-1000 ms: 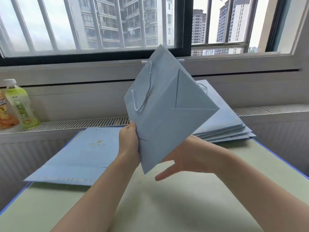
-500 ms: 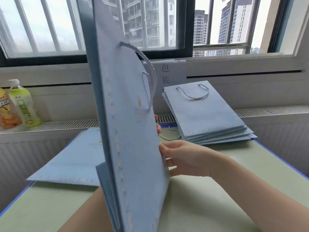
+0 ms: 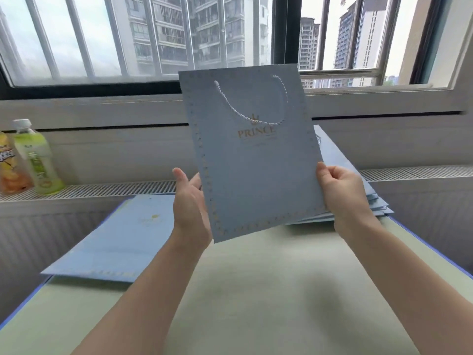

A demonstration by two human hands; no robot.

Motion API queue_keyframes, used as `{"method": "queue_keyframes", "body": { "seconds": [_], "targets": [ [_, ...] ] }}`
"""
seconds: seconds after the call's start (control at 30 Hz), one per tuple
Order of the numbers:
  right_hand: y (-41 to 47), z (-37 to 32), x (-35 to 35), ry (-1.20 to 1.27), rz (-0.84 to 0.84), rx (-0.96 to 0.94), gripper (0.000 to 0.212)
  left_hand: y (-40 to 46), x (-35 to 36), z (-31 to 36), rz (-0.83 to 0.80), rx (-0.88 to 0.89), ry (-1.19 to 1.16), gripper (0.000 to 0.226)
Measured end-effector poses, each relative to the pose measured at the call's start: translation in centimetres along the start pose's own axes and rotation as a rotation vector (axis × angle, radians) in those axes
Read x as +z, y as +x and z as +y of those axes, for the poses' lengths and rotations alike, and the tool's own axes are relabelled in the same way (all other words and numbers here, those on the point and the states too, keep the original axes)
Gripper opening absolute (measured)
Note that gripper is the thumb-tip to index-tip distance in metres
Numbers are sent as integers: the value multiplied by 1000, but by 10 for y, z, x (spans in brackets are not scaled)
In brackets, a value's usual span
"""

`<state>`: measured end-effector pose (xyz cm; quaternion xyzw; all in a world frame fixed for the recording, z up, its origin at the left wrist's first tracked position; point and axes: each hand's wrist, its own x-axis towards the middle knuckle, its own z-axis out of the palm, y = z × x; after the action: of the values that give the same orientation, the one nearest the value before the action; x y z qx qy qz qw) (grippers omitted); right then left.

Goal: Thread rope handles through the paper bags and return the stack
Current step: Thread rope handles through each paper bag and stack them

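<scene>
Both hands, left hand point(image 3: 190, 201) and right hand point(image 3: 341, 190), pinch the bag point(image 3: 252, 160) upright by its side edges; loose rope handle point(image 3: 252, 106) (threaded) could snag when laid on the stack point(image 3: 373, 201).

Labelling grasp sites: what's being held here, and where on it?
A flat light-blue paper bag with a white rope handle, held upright: left hand grips its lower left edge, right hand its lower right edge.

Both hands, left hand point(image 3: 190, 201) and right hand point(image 3: 341, 190), gripping upright blue paper bag point(image 3: 256, 175), rope handle point(image 3: 252, 106) hanging
</scene>
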<state>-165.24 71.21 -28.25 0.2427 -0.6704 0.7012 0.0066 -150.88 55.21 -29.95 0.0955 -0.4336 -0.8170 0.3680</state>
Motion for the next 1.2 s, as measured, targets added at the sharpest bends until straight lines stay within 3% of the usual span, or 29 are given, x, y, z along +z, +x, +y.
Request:
{"method": "queue_keyframes", "body": {
  "seconds": [0.13,0.23,0.3,0.33,0.4,0.47,0.6,0.8,0.97,1.2],
  "targets": [
    [8,8,-3,10,57,47,19,-7,8,-6,-64,117,314,30],
    [9,6,-2,339,49,198,17,-3,4,-10,37,171,349,27],
    [3,-3,2,650,-100,343,19,-3,4,-8,89,162,254,28],
    [-2,-5,5,687,-209,400,21,-1,3,-8,106,151,207,28],
    [-14,-4,15,514,-455,424,23,0,2,-10,118,142,201,27],
    [-25,3,24,348,-573,391,21,1,3,-14,85,136,246,27],
    [-22,8,27,451,-464,414,27,0,2,-15,22,138,389,26],
    [6,9,2,511,-99,368,20,-4,7,-31,-39,191,934,14],
    [22,25,-12,490,22,355,22,-5,-3,-52,-115,329,1526,22],
    [23,49,-15,172,73,412,36,-9,-7,-60,-183,264,1696,27]
  ]
}}
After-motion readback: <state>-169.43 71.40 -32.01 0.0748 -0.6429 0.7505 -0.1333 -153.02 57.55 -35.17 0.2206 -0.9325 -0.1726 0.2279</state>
